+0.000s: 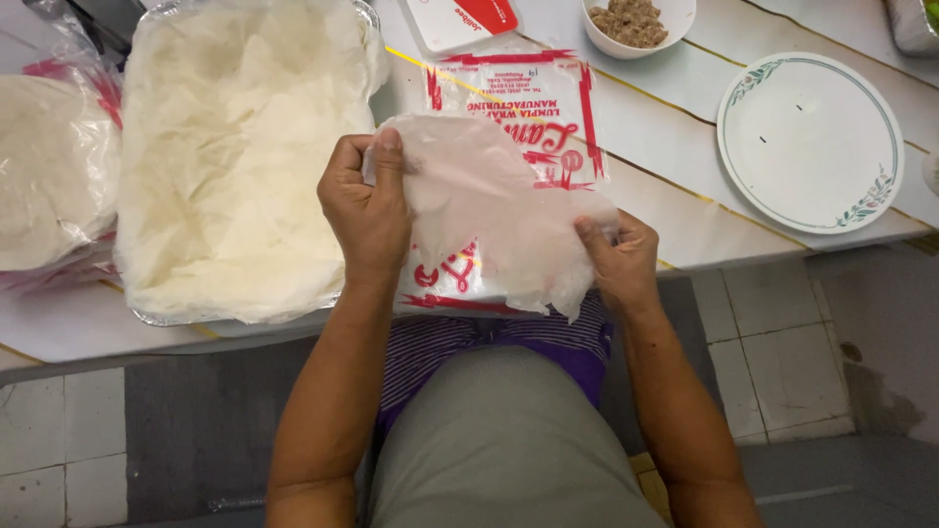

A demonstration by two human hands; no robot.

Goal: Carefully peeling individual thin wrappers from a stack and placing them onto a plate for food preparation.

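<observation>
Both hands pinch one thin, translucent wrapper sheet [489, 210], the left hand [367, 210] at its far-left edge and the right hand [616, 259] at its near-right edge, holding it taut above the red-printed plastic packet [548, 108] on the surface [685, 205], right of a foil tray [156, 315] of separated sheets.

Home kitchen from where I'm watching, food prep at the tabletop [685, 210].

I'm seeing a foil tray [156, 318] piled with thin wrapper sheets, a bowl of cooked minced filling [636, 22], a floral-rimmed dinner plate [810, 142] and a clear printed wrapper packet [528, 93] on a pale plank tabletop. Worn floor tiles [782, 362] below, so it's domestic rather than a commercial setup.
</observation>
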